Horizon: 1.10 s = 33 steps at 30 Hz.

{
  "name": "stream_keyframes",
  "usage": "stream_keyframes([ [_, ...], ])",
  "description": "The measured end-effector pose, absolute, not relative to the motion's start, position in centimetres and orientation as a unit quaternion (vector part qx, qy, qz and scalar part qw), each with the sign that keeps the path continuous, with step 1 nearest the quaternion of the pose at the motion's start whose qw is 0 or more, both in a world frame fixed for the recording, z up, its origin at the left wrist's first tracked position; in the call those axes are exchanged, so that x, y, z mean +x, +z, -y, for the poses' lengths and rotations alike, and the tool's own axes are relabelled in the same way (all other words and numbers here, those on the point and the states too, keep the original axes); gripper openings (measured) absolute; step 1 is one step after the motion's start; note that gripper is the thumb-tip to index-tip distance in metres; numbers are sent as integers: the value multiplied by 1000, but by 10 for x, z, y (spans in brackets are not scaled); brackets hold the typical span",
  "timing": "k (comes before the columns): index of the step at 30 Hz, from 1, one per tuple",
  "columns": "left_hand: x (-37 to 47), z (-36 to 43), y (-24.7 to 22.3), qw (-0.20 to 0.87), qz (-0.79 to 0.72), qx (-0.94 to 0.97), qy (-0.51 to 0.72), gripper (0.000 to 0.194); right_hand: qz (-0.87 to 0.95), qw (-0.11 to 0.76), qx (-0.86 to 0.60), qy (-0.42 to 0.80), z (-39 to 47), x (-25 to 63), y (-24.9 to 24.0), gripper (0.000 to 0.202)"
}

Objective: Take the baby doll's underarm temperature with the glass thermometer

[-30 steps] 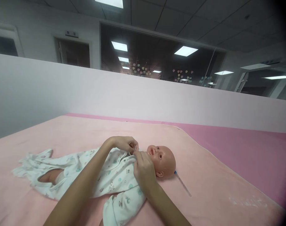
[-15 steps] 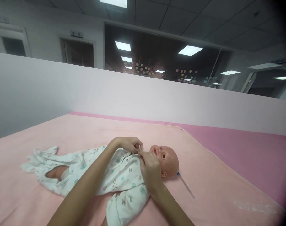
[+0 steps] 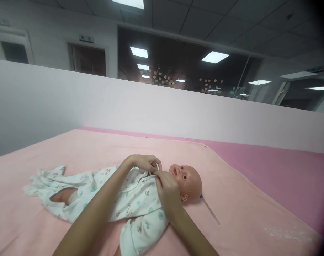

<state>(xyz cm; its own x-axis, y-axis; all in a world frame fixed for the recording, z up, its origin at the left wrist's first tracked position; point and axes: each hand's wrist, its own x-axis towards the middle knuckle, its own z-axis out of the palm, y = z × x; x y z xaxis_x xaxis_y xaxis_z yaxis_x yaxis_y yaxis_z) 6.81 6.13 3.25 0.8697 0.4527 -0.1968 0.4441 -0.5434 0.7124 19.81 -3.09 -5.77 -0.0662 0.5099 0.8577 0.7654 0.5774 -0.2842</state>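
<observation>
A baby doll (image 3: 191,183) lies on its back on a pink sheet, head to the right. It wears a white romper (image 3: 135,199) printed with small animals and coloured dots, and a row of snaps runs down its front. My left hand (image 3: 145,163) pinches the romper's edge near the doll's neck, with a bit of white cloth showing between the fingers. Right against it, my right hand (image 3: 168,190) also grips the romper at the collar, its fingertips partly hidden. One bare leg (image 3: 64,196) shows through an opening in the romper at the left.
A thin clear thermometer-like stick with a blue tip (image 3: 210,210) lies beside the doll's head. The pink sheet (image 3: 244,220) covers a surface with a pink edge, and a white partition (image 3: 162,110) stands behind it. Doors and a dark window are beyond.
Both hands stay at the romper's collar with only slight finger movement. The doll and the stick lie as before.
</observation>
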Motion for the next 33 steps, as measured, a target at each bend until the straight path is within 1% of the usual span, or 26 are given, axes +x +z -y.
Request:
stream_keyframes([
  [7,66,-55,40,415,-272,868,21,21,727,514,-442,-107,27,199,-60,21],
  [11,66,-43,42,420,-296,855,62,31,729,512,-438,-119,26,199,-61,21],
  [14,62,-31,37,396,-315,857,103,37,729,504,-443,-132,26,200,-60,23],
  [18,53,-13,22,371,-340,844,185,36,742,493,-440,-110,28,201,-57,24],
  [22,50,-3,9,361,-338,841,220,38,735,503,-449,-78,29,200,-55,23],
  [25,52,-1,3,342,-342,838,252,34,729,512,-448,-73,31,199,-55,23],
  [28,54,-4,-3,340,-341,833,271,32,720,526,-447,-65,32,198,-55,22],
  [33,54,-7,-10,311,-373,830,276,34,706,545,-450,-47,33,196,-57,24],
])
